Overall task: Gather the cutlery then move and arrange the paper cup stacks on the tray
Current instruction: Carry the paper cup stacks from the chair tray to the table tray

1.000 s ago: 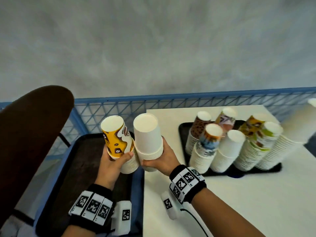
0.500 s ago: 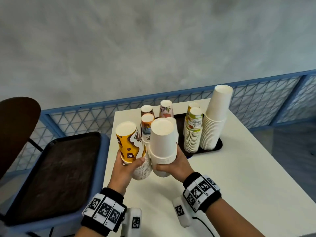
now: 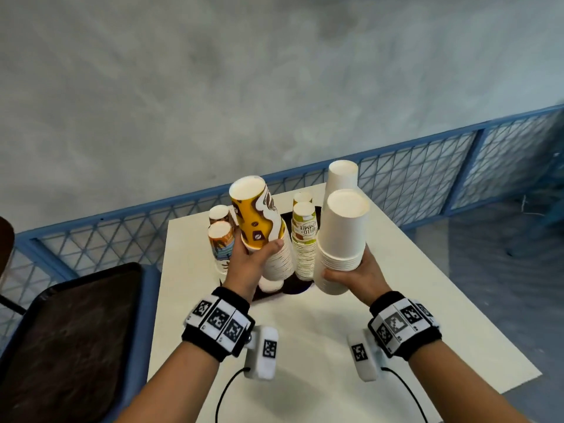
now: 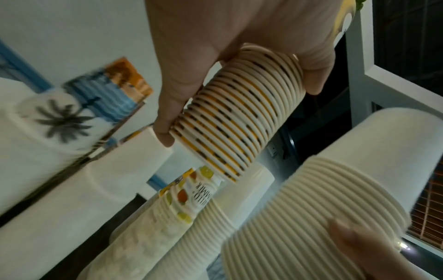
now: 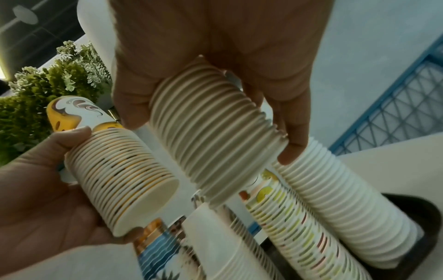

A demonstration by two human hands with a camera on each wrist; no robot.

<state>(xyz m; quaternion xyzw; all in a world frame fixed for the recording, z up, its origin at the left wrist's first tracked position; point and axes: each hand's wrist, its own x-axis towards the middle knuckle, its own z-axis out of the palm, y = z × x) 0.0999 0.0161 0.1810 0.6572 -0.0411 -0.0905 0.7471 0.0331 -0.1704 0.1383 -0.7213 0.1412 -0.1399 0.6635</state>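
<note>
My left hand (image 3: 250,261) grips a stack of yellow and white printed paper cups (image 3: 262,227), held upside down above the black tray (image 3: 293,290) on the white table (image 3: 305,346). My right hand (image 3: 357,274) grips a stack of plain white cups (image 3: 341,239) at the tray's right front. The wrist views show the fingers wrapped round the rims of the yellow stack (image 4: 239,121) and the white stack (image 5: 215,136). On the tray stand a beach-print stack (image 3: 221,242), a fruit-print stack (image 3: 305,236) and a tall white stack (image 3: 341,175). No cutlery is in view.
A second, dark tray (image 3: 70,340) lies on a blue surface left of the table. A blue mesh railing (image 3: 412,175) runs behind the table, with a grey wall beyond. The table's right edge drops to a dark floor (image 3: 503,270).
Both hands have carried their cup stacks from over the left tray rightward to the table's tray. They have moved apart, the right hand now to the right of the standing stacks.
</note>
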